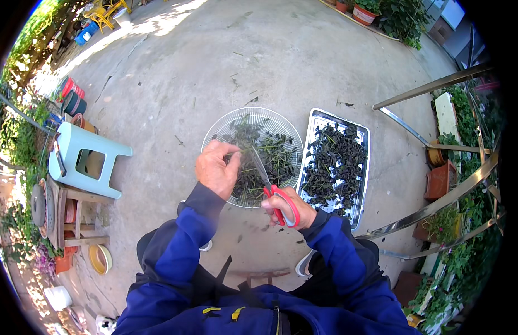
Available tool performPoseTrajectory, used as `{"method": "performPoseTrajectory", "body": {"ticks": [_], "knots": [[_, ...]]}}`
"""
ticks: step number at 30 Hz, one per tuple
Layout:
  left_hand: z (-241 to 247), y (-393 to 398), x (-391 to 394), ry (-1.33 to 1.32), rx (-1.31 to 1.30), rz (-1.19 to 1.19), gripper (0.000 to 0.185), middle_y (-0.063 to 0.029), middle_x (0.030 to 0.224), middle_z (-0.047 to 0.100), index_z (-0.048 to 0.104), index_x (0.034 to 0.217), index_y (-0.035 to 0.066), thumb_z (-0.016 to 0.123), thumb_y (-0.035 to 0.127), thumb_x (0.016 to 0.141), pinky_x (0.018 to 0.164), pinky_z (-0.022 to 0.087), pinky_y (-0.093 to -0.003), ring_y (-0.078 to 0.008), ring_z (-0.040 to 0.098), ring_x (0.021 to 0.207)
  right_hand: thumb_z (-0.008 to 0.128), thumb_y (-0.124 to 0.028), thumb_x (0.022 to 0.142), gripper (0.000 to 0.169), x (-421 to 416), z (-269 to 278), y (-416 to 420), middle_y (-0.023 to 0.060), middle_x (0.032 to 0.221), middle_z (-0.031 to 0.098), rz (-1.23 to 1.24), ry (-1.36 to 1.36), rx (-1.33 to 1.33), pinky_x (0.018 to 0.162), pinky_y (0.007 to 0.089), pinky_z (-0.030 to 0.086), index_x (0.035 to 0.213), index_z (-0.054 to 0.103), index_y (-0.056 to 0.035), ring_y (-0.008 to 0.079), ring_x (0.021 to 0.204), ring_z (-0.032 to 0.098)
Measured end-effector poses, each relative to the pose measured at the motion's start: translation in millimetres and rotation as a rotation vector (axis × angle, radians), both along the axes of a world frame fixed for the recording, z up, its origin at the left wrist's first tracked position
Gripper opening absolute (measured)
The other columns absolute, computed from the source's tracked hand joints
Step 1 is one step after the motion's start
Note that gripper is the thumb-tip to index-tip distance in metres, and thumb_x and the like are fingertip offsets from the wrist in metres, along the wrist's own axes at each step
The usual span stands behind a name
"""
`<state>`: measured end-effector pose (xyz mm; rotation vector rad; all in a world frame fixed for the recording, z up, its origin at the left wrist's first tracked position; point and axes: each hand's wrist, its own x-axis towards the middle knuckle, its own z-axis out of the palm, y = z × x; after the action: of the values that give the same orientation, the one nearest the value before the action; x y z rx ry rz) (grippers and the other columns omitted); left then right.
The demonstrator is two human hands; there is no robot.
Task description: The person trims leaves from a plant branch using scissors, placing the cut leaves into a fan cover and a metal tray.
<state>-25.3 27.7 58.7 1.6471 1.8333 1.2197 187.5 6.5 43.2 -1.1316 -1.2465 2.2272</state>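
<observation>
A bunch of dried leafy stems (245, 132) is pinched between the thumb and fingers of my left hand (220, 167), above a round wire-ribbed tray (213, 125). My right hand (293, 208) grips red-handled scissors (263, 169), whose blades point up and left towards the stems, near my left fingertips. Dark dried leaves with greenish stems (279, 161) are spread over the round tray. Just right of it, a rectangular perforated metal tray (368, 167) bears more dark, shrivelled leaves (336, 161). Both trays rest low before me, near the concrete floor.
To the left, a light blue plastic stool (85, 159) lies on its side by a wooden stand (60, 209). Bent metal tubes (443, 188) reach in from the right, beside potted plants (442, 224). Bits of stem lie on the concrete floor (167, 83).
</observation>
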Motion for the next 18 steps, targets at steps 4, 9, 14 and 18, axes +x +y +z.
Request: {"method": "performPoseTrajectory", "body": {"ticks": [4, 9, 14, 18], "knots": [[-1.0, 1.1, -1.3, -0.020, 0.000, 0.004, 0.010, -0.0113, 0.080, 0.062, 0.072, 0.088, 0.002, 0.070, 0.009, 0.081, 0.064, 0.049, -0.0354, -0.0260, 0.063, 0.070, 0.065, -0.034, 0.083, 0.039, 0.3, 2.0, 0.4, 0.0026, 0.054, 0.045, 0.023, -0.005, 0.014, 0.047, 0.0312, 0.040, 0.061, 0.050, -0.0055, 0.0148, 0.049, 0.048], [-2.6, 1.2, -1.0, -0.027, 0.031, -0.001, 0.010, -0.0113, 0.081, 0.062, 0.071, 0.089, 0.002, 0.070, 0.009, 0.081, 0.065, 0.049, -0.0356, -0.0255, 0.062, 0.070, 0.065, -0.033, 0.084, 0.039, -0.1, 0.1, 0.6, 0.0024, 0.054, 0.044, 0.028, 0.007, -0.017, 0.047, 0.0315, 0.039, 0.062, 0.049, -0.0057, 0.0147, 0.048, 0.047], [-1.9, 1.0, -0.5, -0.016, 0.046, -0.021, 0.010, -0.0117, 0.082, 0.063, 0.071, 0.089, 0.003, 0.069, 0.008, 0.080, 0.067, 0.050, -0.0359, -0.0271, 0.064, 0.073, 0.066, -0.032, 0.083, 0.038, -0.7, 1.4, 0.2, 0.0018, 0.054, 0.043, 0.028, 0.029, -0.031, 0.046, 0.0314, 0.038, 0.062, 0.048, -0.0062, 0.0141, 0.047, 0.046], [-0.5, 0.2, -0.9, 0.030, 0.018, -0.060, 0.010, -0.0120, 0.084, 0.064, 0.071, 0.088, 0.003, 0.068, 0.010, 0.081, 0.069, 0.050, -0.0371, -0.0285, 0.064, 0.077, 0.066, -0.033, 0.083, 0.039, -1.1, -0.5, -0.3, 0.0016, 0.055, 0.043, -0.009, 0.018, -0.046, 0.045, 0.0309, 0.038, 0.062, 0.047, -0.0065, 0.0139, 0.047, 0.045]]}}
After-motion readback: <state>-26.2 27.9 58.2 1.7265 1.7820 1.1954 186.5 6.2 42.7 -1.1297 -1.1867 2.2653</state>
